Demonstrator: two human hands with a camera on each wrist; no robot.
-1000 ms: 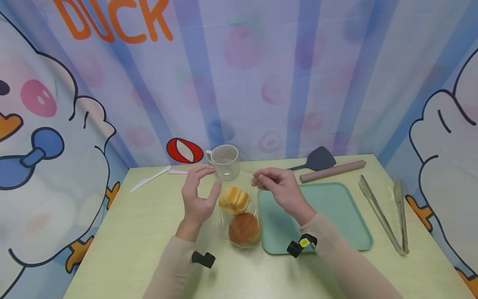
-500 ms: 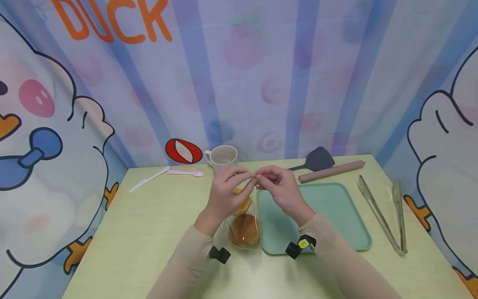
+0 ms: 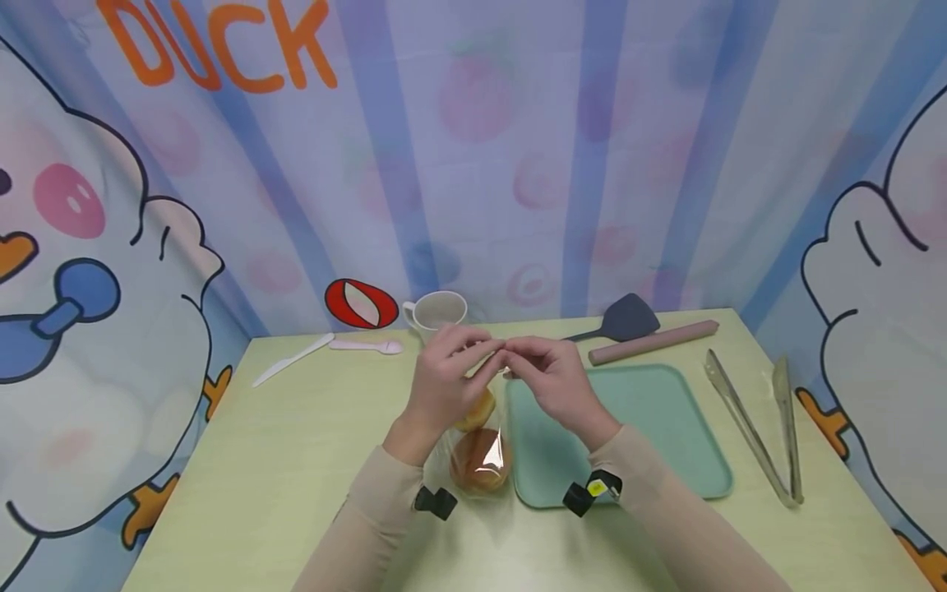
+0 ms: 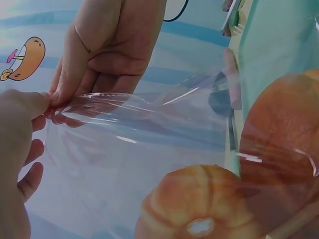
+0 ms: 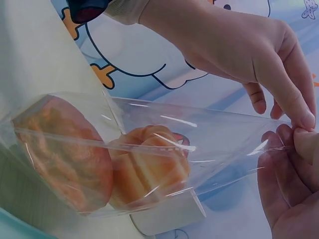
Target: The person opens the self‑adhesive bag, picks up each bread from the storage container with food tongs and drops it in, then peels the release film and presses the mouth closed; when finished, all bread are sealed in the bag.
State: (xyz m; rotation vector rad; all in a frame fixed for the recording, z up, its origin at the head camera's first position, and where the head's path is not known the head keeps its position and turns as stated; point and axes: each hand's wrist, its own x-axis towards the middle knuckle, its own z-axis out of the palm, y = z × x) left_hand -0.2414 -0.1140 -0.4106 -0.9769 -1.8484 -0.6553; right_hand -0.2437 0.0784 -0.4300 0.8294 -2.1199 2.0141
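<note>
The left hand (image 3: 447,382) is pinching the gathered mouth of the clear bag (image 5: 219,149) between thumb and fingers, just off the tray's back left corner. The right hand (image 3: 558,380) is pinching the same mouth, with its thumb and fingertips meeting the left hand's, above the back left part of the tray (image 3: 629,419). The bag is extending from the fingertips along the left side of the tray; whether its base is touching the table (image 3: 222,477) is hard to tell. Inside it, the bun (image 3: 477,464) is sitting just left of the tray, and the roll (image 3: 477,411) is lying against the bun, nearer the hands.

The mug (image 3: 440,308) is standing beyond the tray's back left corner. The spatula (image 3: 629,318) and pin (image 3: 654,343) are lying behind the tray, the tongs (image 3: 749,432) are lying spread to its right, and the knife (image 3: 292,362) and spoon (image 3: 366,346) are lying well to its left.
</note>
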